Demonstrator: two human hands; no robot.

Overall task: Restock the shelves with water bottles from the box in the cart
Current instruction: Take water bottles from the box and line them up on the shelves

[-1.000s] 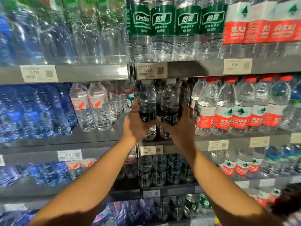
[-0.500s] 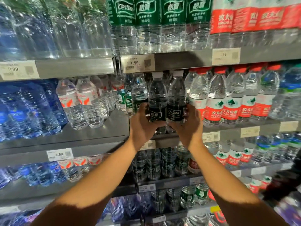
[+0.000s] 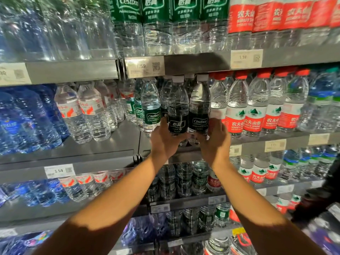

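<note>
Left hand holds one black-label bottle and right hand the other, each grip closed low on the base, over the shelf edge; gripped so low, either could tip and topple the red-label bottles alongside

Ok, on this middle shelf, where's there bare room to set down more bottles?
Bare shelf shows in front of the Wahaha bottles, left of the green-label Cestbon bottles. Crowded: the red-label Nongfu Spring row stands packed to the edge, right beside the two dark-label bottles both hands hold.
</note>
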